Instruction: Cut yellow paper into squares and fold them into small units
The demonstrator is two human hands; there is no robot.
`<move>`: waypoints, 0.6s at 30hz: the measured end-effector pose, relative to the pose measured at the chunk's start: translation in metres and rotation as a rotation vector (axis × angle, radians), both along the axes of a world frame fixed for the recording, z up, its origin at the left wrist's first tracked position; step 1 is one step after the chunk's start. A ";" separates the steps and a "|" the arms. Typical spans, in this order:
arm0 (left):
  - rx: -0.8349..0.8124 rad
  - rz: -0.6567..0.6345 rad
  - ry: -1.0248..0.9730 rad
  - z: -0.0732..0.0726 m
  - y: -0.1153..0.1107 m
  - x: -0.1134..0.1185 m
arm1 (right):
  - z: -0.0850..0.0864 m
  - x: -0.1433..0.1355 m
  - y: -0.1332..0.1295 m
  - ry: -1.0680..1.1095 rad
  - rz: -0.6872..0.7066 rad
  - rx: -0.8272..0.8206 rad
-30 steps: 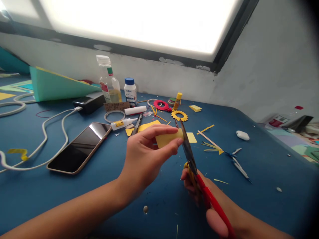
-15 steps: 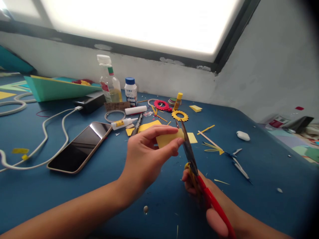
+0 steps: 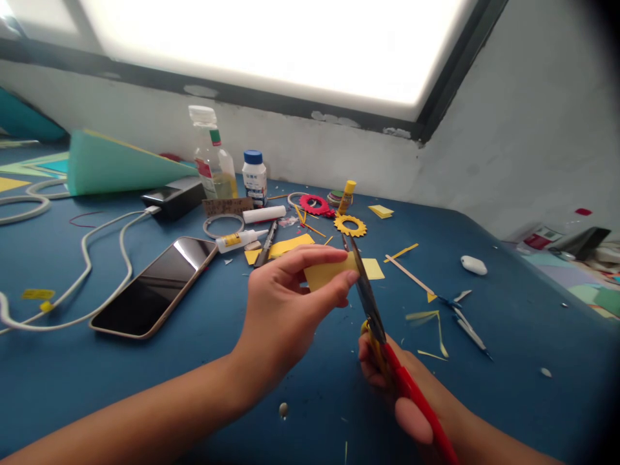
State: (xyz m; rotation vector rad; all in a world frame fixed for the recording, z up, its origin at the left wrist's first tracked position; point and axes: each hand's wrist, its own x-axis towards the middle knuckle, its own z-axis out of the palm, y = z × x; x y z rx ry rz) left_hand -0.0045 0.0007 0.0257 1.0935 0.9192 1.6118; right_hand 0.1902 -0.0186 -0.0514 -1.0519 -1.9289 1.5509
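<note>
Two hands work together: the left hand [image 3: 283, 310] pinches a yellow paper piece [image 3: 328, 272], the right hand [image 3: 387, 381] at four o'clock grips red-handled scissors [image 3: 382, 342] biting its edge.

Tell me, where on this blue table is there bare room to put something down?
Bare table lies near the front edge, below the phone and white cable. Another patch lies at right, between the white pebble-like piece and the table's right edge. Crowded: the middle back, around the bottles, glue tubes and paper flowers, and by the scissors.
</note>
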 end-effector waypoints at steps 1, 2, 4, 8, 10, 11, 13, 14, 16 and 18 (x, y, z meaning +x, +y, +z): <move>-0.001 0.003 -0.001 0.000 0.000 0.000 | 0.002 0.000 0.000 0.008 0.006 -0.031; -0.002 0.003 0.000 0.000 0.000 0.000 | 0.003 0.000 0.000 0.011 0.012 -0.062; -0.005 0.003 0.004 0.000 -0.001 0.000 | 0.003 0.001 0.001 0.009 0.013 -0.102; -0.020 0.004 0.020 -0.001 -0.001 0.000 | 0.000 0.001 0.005 0.025 0.038 -0.120; -0.024 0.006 0.024 -0.002 0.000 0.001 | -0.001 0.001 0.005 0.028 0.041 -0.130; -0.026 0.007 0.023 -0.001 0.000 0.001 | -0.001 0.001 0.005 0.019 0.027 -0.138; -0.030 0.008 0.013 -0.001 0.001 0.001 | 0.000 0.001 0.004 -0.007 -0.012 -0.155; -0.033 0.008 0.008 -0.001 0.000 0.001 | 0.001 0.000 0.004 -0.014 -0.026 -0.161; -0.042 0.010 0.002 -0.001 0.000 0.001 | 0.004 -0.001 0.002 0.005 -0.022 -0.157; -0.044 0.014 -0.002 -0.002 -0.001 0.001 | 0.009 -0.002 0.000 0.028 -0.003 -0.138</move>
